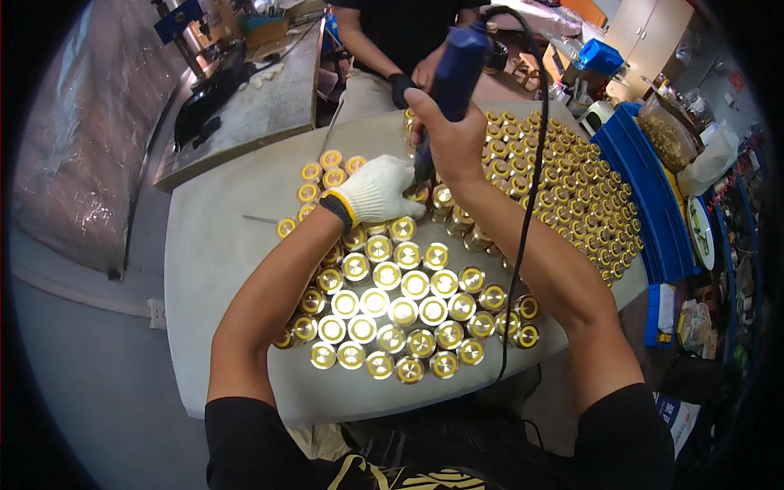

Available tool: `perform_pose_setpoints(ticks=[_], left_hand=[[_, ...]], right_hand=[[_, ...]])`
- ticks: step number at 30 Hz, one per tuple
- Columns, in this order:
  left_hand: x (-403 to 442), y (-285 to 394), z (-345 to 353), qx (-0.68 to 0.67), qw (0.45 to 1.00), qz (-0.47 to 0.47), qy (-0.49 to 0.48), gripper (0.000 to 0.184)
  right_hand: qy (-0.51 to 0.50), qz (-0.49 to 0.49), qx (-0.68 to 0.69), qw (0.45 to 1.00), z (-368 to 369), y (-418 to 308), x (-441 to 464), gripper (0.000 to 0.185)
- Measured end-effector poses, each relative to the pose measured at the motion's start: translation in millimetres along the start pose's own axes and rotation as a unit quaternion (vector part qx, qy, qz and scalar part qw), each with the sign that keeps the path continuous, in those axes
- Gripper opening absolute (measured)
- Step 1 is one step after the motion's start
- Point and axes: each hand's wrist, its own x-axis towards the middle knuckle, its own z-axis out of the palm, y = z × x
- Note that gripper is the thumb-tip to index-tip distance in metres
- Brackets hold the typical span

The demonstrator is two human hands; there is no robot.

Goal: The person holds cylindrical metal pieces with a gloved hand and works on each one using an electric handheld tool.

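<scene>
My left hand, in a white knit glove with a yellow and black cuff, holds a small metal cylinder near the table's middle. My bare right hand is wrapped round a dark blue handheld power tool. The tool is tilted, its narrow lower end pointing down close to my left fingertips; whether it touches the cylinder cannot be made out. Shiny cylinders with yellow-ringed tops stand upright in a group in front of my hands. Many more stand close together at the right.
The light table has a black cable running across it. Another person with a dark glove is at the far side. Blue bins line the right edge. A workbench stands at the back left.
</scene>
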Motion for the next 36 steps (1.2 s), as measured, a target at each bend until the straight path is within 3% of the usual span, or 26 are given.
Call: perform_pose_setpoints(ticks=[1, 3, 7, 9, 11, 14, 21, 24, 27, 33, 36], left_hand=[[0, 5, -9, 0.000, 0.999, -0.027, -0.047, 0.046], [0, -4, -8, -0.007, 1.000, 0.013, -0.027, 0.048], [9, -5, -7, -0.062, 0.991, -0.026, -0.117, 0.050], [6, 18, -8, -0.008, 0.993, -0.058, -0.104, 0.051], [5, 28, 6, 0.024, 0.998, -0.032, -0.054, 0.051], [8, 41, 22, 0.086, 0.993, -0.050, 0.071, 0.049], [10, 46, 19, 0.061, 0.992, -0.086, 0.073, 0.048], [1, 49, 11, 0.073, 0.994, -0.068, 0.033, 0.048], [-6, 48, 15, 0.112, 0.990, -0.029, 0.082, 0.047], [-2, 43, 26, 0.023, 0.994, -0.021, 0.105, 0.050], [-3, 43, 28, 0.015, 0.997, -0.033, 0.073, 0.051]], right_hand=[[0.001, 0.024, 0.023, 0.999, -4, -6, 5, 0.031], [-0.004, 0.005, 0.098, 0.995, -15, -22, 11, 0.037], [-0.035, -0.013, 0.014, 0.999, -42, -25, 16, 0.041], [-0.048, -0.003, -0.022, 0.999, -49, -19, 15, 0.042], [-0.060, 0.006, -0.034, 0.998, -51, -14, 13, 0.042], [-0.057, 0.006, -0.047, 0.997, -51, -19, 10, 0.041], [-0.082, 0.017, -0.045, 0.996, -52, -17, 9, 0.042], [-0.099, 0.056, 0.001, 0.994, -51, -19, 5, 0.041], [-0.126, 0.080, 0.046, 0.988, -47, -19, -2, 0.039], [-0.140, 0.047, 0.038, 0.988, -45, -30, -4, 0.039], [-0.132, 0.041, 0.069, 0.988, -45, -27, -5, 0.039]])
